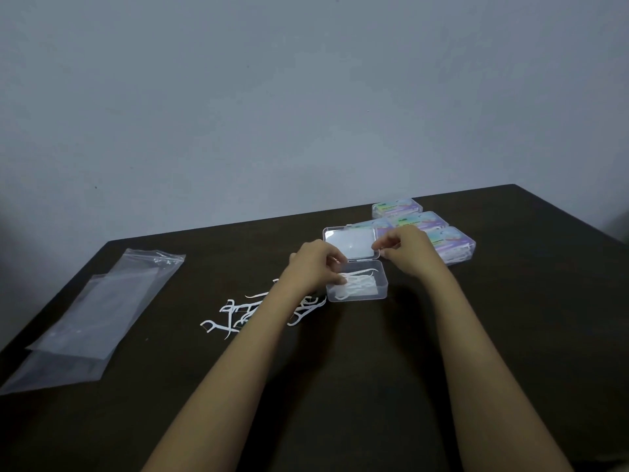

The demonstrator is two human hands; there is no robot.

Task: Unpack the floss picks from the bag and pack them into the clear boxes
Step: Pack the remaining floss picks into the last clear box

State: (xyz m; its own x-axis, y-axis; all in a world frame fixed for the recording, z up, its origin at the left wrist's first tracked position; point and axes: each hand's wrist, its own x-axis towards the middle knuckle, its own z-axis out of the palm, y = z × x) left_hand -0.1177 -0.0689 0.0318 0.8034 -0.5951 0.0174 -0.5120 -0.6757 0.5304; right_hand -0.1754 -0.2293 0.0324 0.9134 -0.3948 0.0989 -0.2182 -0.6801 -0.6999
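Note:
An open clear box sits mid-table with several white floss picks inside; its lid lies flat behind it. My left hand hovers over the box's left end, its fingers pinching floss picks that reach into the box. My right hand is at the lid's right edge, fingers curled on that edge. Loose floss picks lie scattered on the table left of the box, partly hidden under my left forearm. The empty clear bag lies flat at the far left.
Several closed boxes with colourful labels are stacked behind and right of the open box, near my right hand. The dark table ends at a grey wall behind and drops off at left and right.

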